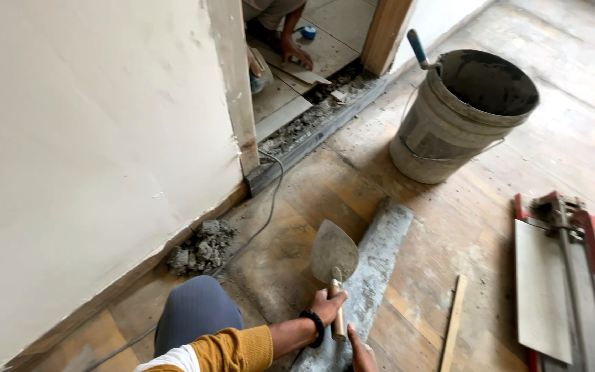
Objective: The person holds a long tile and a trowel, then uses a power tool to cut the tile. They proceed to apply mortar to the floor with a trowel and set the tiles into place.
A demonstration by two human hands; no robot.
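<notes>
Head view: my left hand (326,306) grips the trowel (334,265) handle, blade flat on the mortar-smeared tile strip (373,269); right hand (361,353) steadies the strip's near end, its grasp unclear; bucket (459,117) beyond the strip.

Mortar-smeared trowel (334,256), wooden handle, blade resting on grey tile strip (373,269).

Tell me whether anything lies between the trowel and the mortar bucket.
Nothing visible blocks it. The left hand grips the trowel over the long grey mortar-smeared tile; between its blade and the bucket lies only bare wooden floor. The tile cutter sits off to the right.
</notes>
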